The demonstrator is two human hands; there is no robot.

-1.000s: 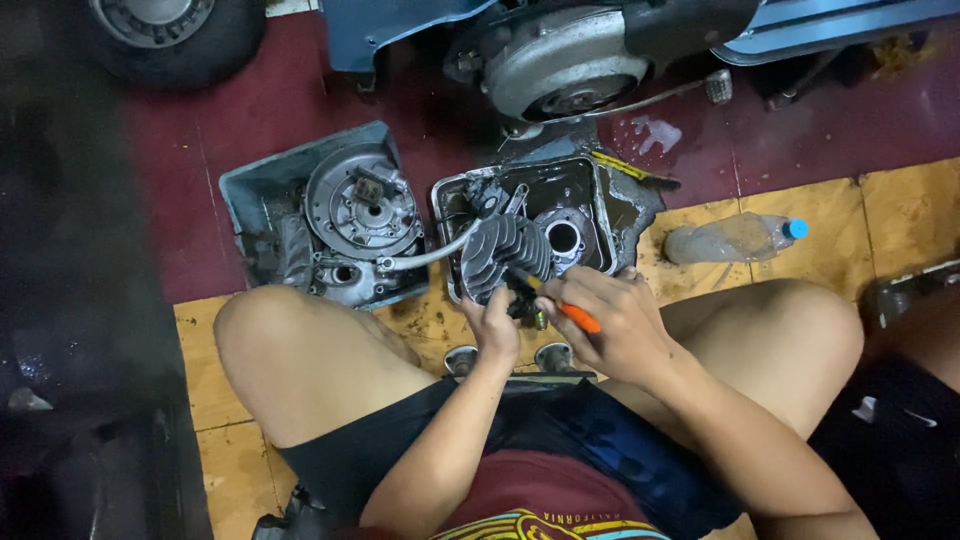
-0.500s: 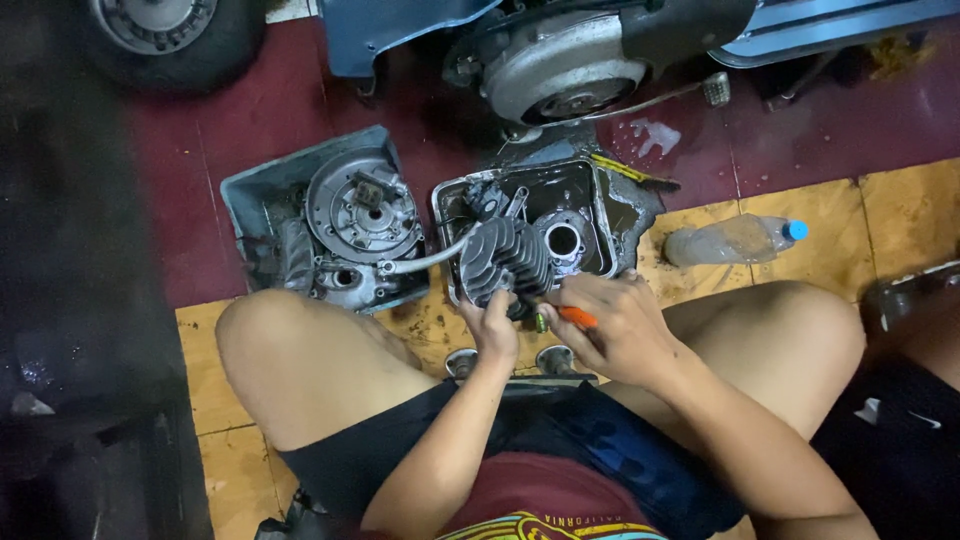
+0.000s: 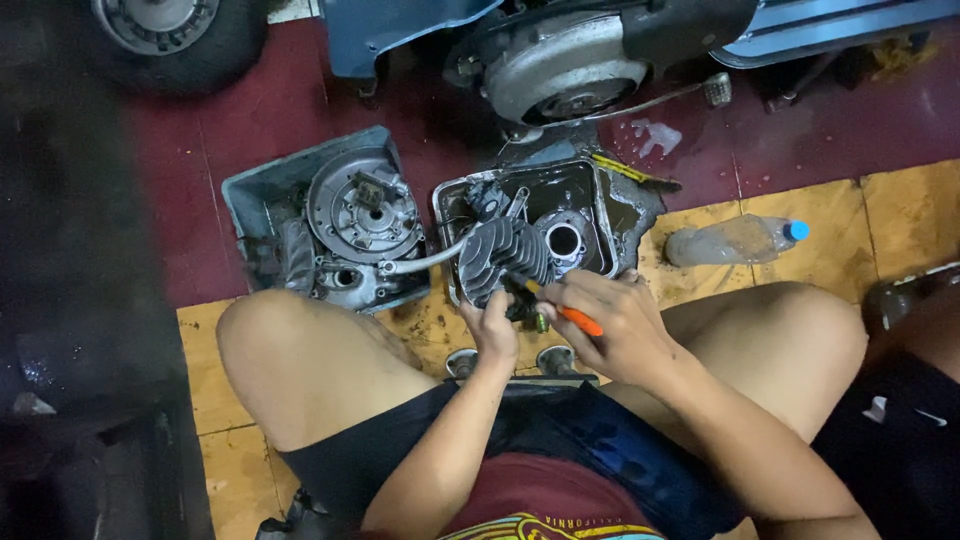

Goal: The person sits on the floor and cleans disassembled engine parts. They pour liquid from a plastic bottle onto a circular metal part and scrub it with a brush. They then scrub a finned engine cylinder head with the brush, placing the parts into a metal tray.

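Observation:
I sit on the floor with knees apart. My left hand (image 3: 493, 325) grips the lower end of a finned grey engine cylinder (image 3: 502, 257), held over a dark oily metal tray (image 3: 612, 215). My right hand (image 3: 610, 322) holds a small orange-handled tool (image 3: 575, 318), its tip pressed against the cylinder's base near my left fingers. A thin metal pipe (image 3: 425, 262) runs from the cylinder toward the left. A round ring-shaped part (image 3: 563, 239) lies in the tray behind the cylinder.
A grey tray (image 3: 255, 195) on the left holds engine case parts and a round flywheel (image 3: 362, 208). A clear plastic bottle with blue cap (image 3: 735, 240) lies on the right. A scooter's engine (image 3: 565, 70) and a wheel (image 3: 175, 30) stand beyond.
Both hands stay on the cylinder; the orange-handled tool has shifted slightly at the cylinder's base. The view has barely moved.

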